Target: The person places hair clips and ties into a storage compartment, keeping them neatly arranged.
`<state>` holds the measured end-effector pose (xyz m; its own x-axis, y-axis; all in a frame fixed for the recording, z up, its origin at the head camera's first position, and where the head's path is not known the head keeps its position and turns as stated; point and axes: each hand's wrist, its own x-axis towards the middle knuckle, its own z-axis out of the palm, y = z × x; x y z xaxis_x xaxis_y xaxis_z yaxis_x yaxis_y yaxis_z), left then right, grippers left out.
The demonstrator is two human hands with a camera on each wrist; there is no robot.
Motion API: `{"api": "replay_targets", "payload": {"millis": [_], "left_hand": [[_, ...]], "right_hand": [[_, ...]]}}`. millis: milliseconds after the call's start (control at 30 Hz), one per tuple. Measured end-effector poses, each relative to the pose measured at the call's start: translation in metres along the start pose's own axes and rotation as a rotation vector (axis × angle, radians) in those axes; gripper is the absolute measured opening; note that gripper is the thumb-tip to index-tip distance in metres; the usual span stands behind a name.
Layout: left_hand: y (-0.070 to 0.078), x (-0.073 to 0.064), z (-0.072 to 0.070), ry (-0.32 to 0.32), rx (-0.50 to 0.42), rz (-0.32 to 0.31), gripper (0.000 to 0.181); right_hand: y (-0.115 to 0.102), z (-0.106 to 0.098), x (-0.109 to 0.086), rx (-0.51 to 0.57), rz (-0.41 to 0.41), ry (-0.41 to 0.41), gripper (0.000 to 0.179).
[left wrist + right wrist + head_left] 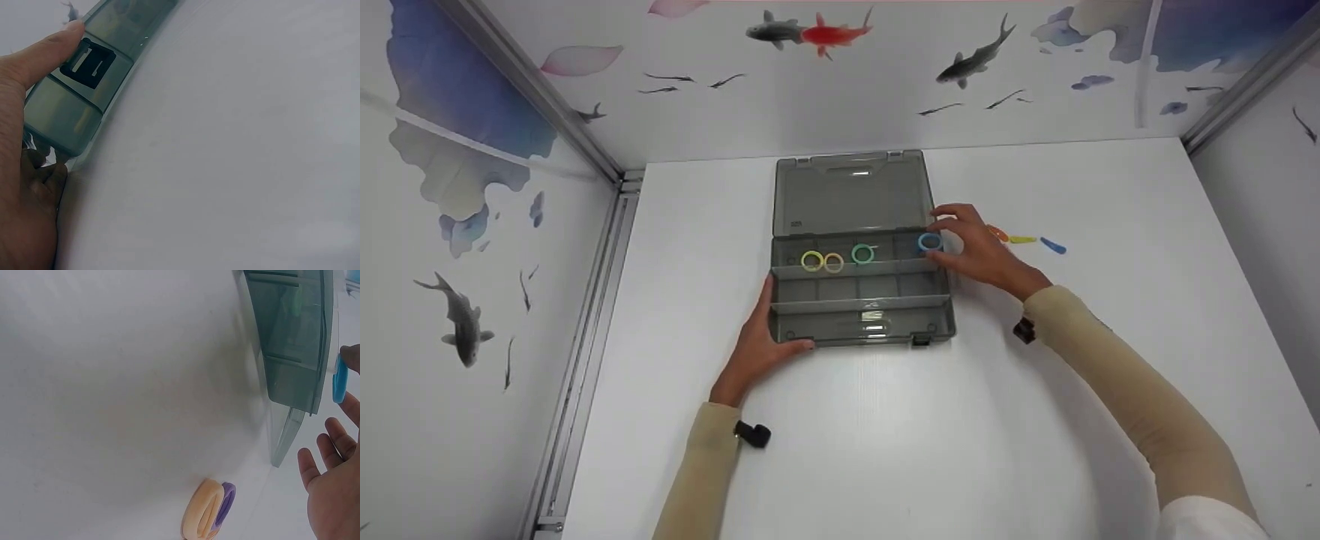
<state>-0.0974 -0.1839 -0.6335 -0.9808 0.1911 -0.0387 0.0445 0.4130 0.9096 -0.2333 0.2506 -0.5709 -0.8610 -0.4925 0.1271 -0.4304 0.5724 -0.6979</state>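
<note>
A translucent grey storage box [861, 286] lies on the table with its lid [851, 193] folded back. My left hand [754, 346] holds its front left corner, thumb along the front and fingers at the side. In the left wrist view, the thumb [53, 53] reaches to the dark latch. My right hand [979, 247] pinches a blue hair tie [930, 234] between thumb and index finger over the back row's right end; its other fingers are spread. A yellow hair tie [804, 261], a peach one [826, 262] and a green one [854, 256] sit in the back row.
Right of the box lie small orange [998, 234], yellow [1023, 239] and blue [1054, 246] pieces, like hair clips. The right wrist view shows a peach loop [197, 509] beside a purple loop [227, 502]. A patterned wall [870, 97] stands behind the table.
</note>
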Motion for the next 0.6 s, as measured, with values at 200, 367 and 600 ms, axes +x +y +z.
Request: {"api": "replay_targets", "payload": {"millis": [200,367,600], "left_hand": [[-0.0001,-0.0001,0.0006,-0.005,0.004,-0.006,0.141],[-0.0008,0.0,0.0005,-0.002,0.011,0.0,0.141],[-0.0013,0.0001,0.0,-0.001,0.008,0.003,0.14]], "right_hand": [[-0.0029,-0.0009,-0.0009,-0.008,0.009,0.002,0.038],[-0.0013,-0.0011,-0.0015,-0.029,-0.003,0.011,0.043],[0.0054,-0.0046,-0.006,-0.019,-0.012,0.04,0.038]]}}
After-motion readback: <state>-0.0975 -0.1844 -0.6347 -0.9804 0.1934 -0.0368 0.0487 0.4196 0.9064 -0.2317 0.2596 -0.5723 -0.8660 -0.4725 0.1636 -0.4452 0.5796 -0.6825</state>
